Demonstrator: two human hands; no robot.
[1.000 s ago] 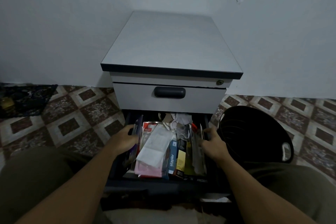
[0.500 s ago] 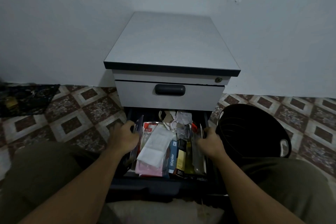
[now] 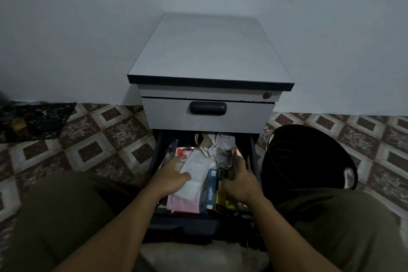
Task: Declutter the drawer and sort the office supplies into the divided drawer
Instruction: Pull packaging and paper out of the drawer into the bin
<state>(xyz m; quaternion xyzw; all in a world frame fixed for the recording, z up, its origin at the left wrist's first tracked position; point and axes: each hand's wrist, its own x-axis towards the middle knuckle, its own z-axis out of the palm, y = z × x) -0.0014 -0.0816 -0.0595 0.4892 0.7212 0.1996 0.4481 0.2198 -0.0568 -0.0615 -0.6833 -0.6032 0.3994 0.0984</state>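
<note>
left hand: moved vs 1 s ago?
Yes. The left hand has left the drawer's left wall and shifted right, inward over the contents. It now rests on the white packet.

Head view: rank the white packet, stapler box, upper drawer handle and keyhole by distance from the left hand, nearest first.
1. White packet: touching the left hand, at its right.
2. Stapler box: just right of the packet.
3. Handle: well above, centre.
4. Keyhole: higher still, far right.
</note>
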